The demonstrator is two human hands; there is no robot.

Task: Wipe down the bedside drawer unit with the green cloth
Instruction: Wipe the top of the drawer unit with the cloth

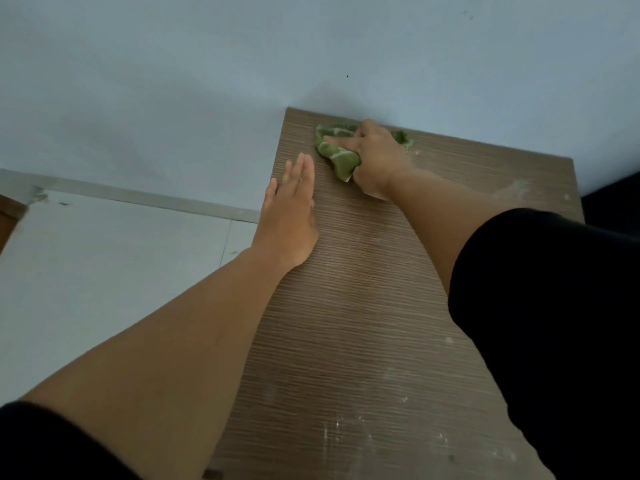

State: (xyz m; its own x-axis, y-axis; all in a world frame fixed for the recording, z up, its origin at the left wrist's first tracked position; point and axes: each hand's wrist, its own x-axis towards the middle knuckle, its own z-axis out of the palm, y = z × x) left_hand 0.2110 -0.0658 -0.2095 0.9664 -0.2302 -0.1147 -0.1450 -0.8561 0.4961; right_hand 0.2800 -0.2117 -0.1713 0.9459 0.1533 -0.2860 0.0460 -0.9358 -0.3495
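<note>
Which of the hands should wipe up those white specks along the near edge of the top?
The right hand: it already grips the green cloth at the far edge of the drawer unit. The left hand lies flat on the top, holding nothing.

No words, numbers, labels or signs can be read anywhere in the picture.

One green cloth (337,152), one wooden drawer unit (363,306), and two hands: left hand (291,216), right hand (375,157).
</note>
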